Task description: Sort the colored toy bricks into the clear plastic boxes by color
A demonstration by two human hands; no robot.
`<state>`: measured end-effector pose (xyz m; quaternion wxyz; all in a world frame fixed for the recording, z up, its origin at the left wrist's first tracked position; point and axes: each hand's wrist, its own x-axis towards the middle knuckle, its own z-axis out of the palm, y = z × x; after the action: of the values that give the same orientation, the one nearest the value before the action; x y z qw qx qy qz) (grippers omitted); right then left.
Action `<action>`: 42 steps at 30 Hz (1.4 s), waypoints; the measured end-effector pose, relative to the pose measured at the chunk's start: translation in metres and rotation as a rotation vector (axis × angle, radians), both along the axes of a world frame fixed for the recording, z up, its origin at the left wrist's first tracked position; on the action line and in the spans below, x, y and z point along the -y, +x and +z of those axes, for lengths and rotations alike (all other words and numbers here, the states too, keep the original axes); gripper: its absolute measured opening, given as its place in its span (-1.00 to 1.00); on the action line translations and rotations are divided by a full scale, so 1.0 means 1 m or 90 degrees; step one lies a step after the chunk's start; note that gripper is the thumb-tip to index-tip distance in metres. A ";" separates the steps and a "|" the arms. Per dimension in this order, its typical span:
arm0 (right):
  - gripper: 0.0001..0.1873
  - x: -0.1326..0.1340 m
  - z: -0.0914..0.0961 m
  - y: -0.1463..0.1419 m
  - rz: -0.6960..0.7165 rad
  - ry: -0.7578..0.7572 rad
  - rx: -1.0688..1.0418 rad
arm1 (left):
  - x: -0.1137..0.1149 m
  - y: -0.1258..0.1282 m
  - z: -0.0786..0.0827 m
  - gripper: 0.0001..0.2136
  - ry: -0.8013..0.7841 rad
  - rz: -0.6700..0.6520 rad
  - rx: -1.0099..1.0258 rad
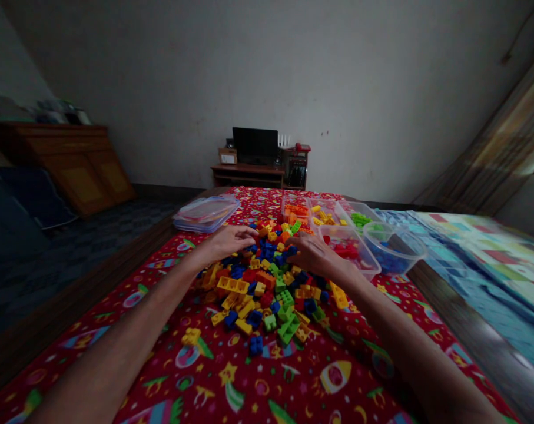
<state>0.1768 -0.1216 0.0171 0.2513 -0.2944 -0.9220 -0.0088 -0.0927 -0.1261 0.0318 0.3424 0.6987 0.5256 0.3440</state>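
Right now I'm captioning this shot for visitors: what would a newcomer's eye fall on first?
The heap of bright bricks in the middle of the red cloth, with the left hand and right hand resting on its far side. Next, the clear tubs just right of the heap, each holding bricks of what looks like one colour.

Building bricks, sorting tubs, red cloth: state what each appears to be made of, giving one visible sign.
Building bricks: probably moulded plastic, glossy; bright solid colours, studs on top.
Sorting tubs: thin clear plastic; contents show through.
Red cloth: seemingly printed fabric, matte; rocket and star pattern.
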 end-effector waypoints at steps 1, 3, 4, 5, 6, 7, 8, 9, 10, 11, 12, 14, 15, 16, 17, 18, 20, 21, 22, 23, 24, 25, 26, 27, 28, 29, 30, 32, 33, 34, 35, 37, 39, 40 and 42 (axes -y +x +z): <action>-0.68 0.000 0.002 -0.002 -0.005 -0.012 -0.008 | 0.001 0.005 0.000 -0.57 -0.001 -0.006 0.020; -0.66 0.004 0.008 -0.007 -0.015 -0.038 -0.022 | 0.005 0.019 -0.001 -0.47 -0.007 -0.011 0.074; -0.64 0.006 0.011 -0.011 -0.019 -0.051 -0.032 | 0.007 0.025 -0.002 -0.40 -0.010 -0.013 0.110; -0.61 0.009 0.014 -0.014 -0.020 -0.063 -0.040 | 0.010 0.032 -0.002 -0.33 -0.012 -0.013 0.149; -0.58 0.012 0.017 -0.017 -0.021 -0.074 -0.046 | 0.012 0.038 -0.002 -0.25 -0.014 -0.013 0.184; -0.54 0.015 0.019 -0.019 -0.018 -0.085 -0.047 | 0.014 0.044 -0.003 -0.19 -0.014 -0.014 0.211; -0.51 0.017 0.020 -0.021 -0.012 -0.096 -0.043 | 0.016 0.048 -0.003 -0.13 -0.013 -0.014 0.230; -0.47 0.019 0.022 -0.022 -0.001 -0.104 -0.035 | 0.018 0.051 -0.003 -0.08 -0.011 -0.013 0.242; -0.46 0.020 0.022 -0.022 0.010 -0.108 -0.027 | 0.020 0.053 -0.002 -0.04 -0.008 -0.011 0.251; -0.45 0.021 0.022 -0.022 0.018 -0.107 -0.019 | 0.021 0.055 -0.002 -0.01 -0.005 -0.010 0.257; -0.45 0.022 0.023 -0.022 0.022 -0.101 -0.014 | 0.022 0.056 -0.002 0.01 -0.003 -0.011 0.263; -0.49 0.022 0.023 -0.020 0.013 -0.082 -0.013 | 0.023 0.058 -0.001 0.02 0.002 -0.017 0.277; -0.52 0.023 0.024 -0.018 0.001 -0.073 -0.016 | 0.023 0.058 -0.001 0.00 0.002 -0.024 0.283; -0.55 0.022 0.026 -0.017 -0.013 -0.068 -0.018 | 0.023 0.058 -0.002 -0.03 0.003 -0.029 0.286; -0.59 0.021 0.028 -0.015 -0.028 -0.064 -0.020 | 0.023 0.058 -0.002 -0.07 0.005 -0.031 0.285; -0.61 0.019 0.031 -0.012 -0.049 -0.057 -0.022 | 0.023 0.057 -0.003 -0.12 0.010 -0.029 0.276; -0.64 0.012 0.037 -0.001 -0.105 -0.028 -0.022 | 0.021 0.053 -0.004 -0.24 0.031 -0.018 0.232; -0.64 0.007 0.041 0.007 -0.138 -0.007 -0.019 | 0.019 0.049 -0.004 -0.31 0.050 -0.015 0.195; -0.65 0.001 0.045 0.017 -0.177 0.016 -0.013 | 0.017 0.045 -0.004 -0.39 0.075 -0.013 0.150; -0.65 -0.005 0.050 0.030 -0.219 0.039 -0.008 | 0.016 0.042 -0.003 -0.47 0.104 -0.011 0.099; -0.65 -0.011 0.054 0.044 -0.261 0.055 0.001 | 0.015 0.038 -0.002 -0.55 0.134 -0.009 0.044; -0.64 -0.016 0.057 0.061 -0.322 0.075 -0.001 | 0.014 0.036 -0.001 -0.62 0.161 -0.008 -0.008; -0.63 -0.021 0.061 0.078 -0.389 0.087 -0.009 | 0.015 0.036 0.000 -0.66 0.186 -0.006 -0.051; -0.62 -0.025 0.064 0.097 -0.446 0.080 0.001 | 0.016 0.037 0.000 -0.69 0.206 -0.008 -0.084; -0.62 -0.027 0.065 0.116 -0.500 0.056 0.023 | 0.017 0.040 0.000 -0.70 0.223 -0.018 -0.110; -0.63 -0.029 0.067 0.133 -0.555 0.032 0.041 | 0.019 0.043 -0.002 -0.70 0.240 -0.037 -0.136; -0.66 -0.030 0.067 0.150 -0.588 0.004 0.054 | 0.021 0.048 -0.005 -0.70 0.258 -0.064 -0.159; -0.71 -0.032 0.067 0.174 -0.616 -0.047 0.064 | 0.024 0.056 -0.013 -0.68 0.291 -0.119 -0.202; -0.71 -0.032 0.067 0.180 -0.615 -0.061 0.065 | 0.025 0.060 -0.018 -0.68 0.304 -0.139 -0.219; -0.70 -0.032 0.067 0.183 -0.609 -0.063 0.063 | 0.026 0.062 -0.022 -0.69 0.313 -0.150 -0.231; -0.67 -0.031 0.068 0.181 -0.600 -0.056 0.061 | 0.026 0.064 -0.024 -0.70 0.316 -0.150 -0.239; -0.63 -0.028 0.073 0.164 -0.588 -0.016 0.038 | 0.025 0.064 -0.025 -0.73 0.311 -0.122 -0.250; -0.64 -0.022 0.079 0.135 -0.566 0.014 0.001 | 0.023 0.060 -0.019 -0.74 0.296 -0.069 -0.244; -0.66 -0.018 0.081 0.118 -0.524 0.015 -0.004 | 0.022 0.057 -0.015 -0.74 0.283 -0.039 -0.229; -0.71 -0.007 0.081 0.084 -0.401 -0.025 0.010 | 0.019 0.050 -0.007 -0.71 0.239 0.014 -0.168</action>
<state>0.2603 -0.1148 0.0982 0.2233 -0.5702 -0.7874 -0.0703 -0.0428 -0.1448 0.0251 0.1309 0.7831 0.5006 0.3449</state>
